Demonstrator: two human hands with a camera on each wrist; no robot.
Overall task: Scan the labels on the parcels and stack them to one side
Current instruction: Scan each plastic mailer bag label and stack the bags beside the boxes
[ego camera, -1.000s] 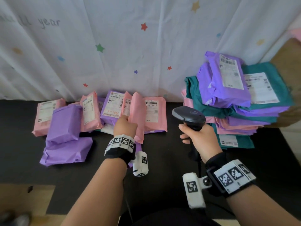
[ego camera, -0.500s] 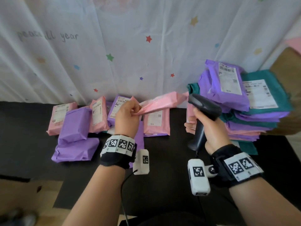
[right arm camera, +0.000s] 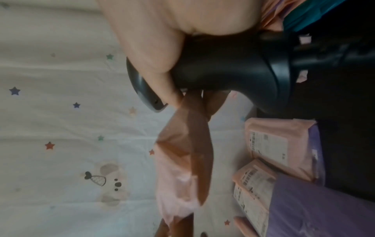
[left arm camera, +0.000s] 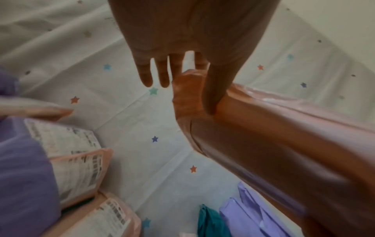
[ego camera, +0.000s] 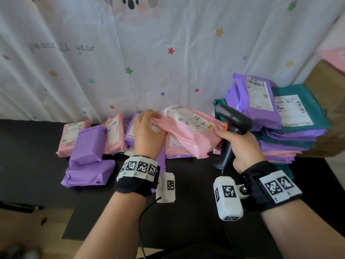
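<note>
The left hand (ego camera: 147, 128) pinches the end of a pink parcel (ego camera: 188, 135), held label-up above the black table (ego camera: 186, 212); the right hand (ego camera: 240, 144) grips the scanner (ego camera: 231, 124) beside it, fingertips touching the parcel; the stack (ego camera: 291, 131) sits at right.

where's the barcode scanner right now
In the head view the barcode scanner is right of centre, gripped upright in the right hand, between the lifted pink parcel and the stack of parcels.
</note>
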